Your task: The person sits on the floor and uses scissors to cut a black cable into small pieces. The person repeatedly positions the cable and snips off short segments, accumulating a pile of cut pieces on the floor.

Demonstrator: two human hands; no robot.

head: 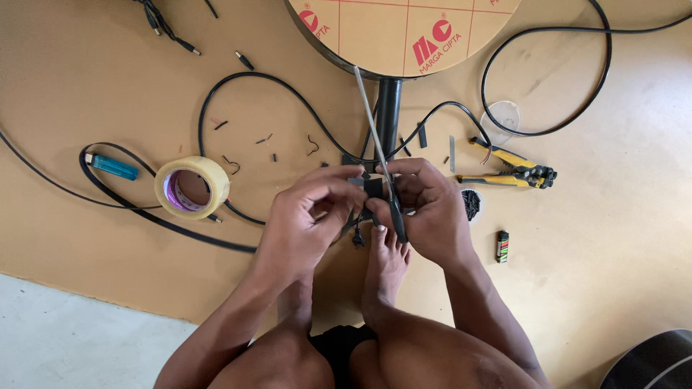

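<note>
Head view looks down at both hands meeting over the brown floor (94, 86). Left hand (303, 216) pinches a small black part (373, 187) between thumb and fingers; right hand (425, 209) is closed around a thin metal rod (369, 115) beside it. Tape roll (193, 187) and blue lighter (114, 167) lie left, yellow pliers (508, 169) right.

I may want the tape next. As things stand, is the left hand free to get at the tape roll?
Probably not yet: the left hand is pinching a small black part, though the floor toward the tape roll looks unobstructed.
</note>
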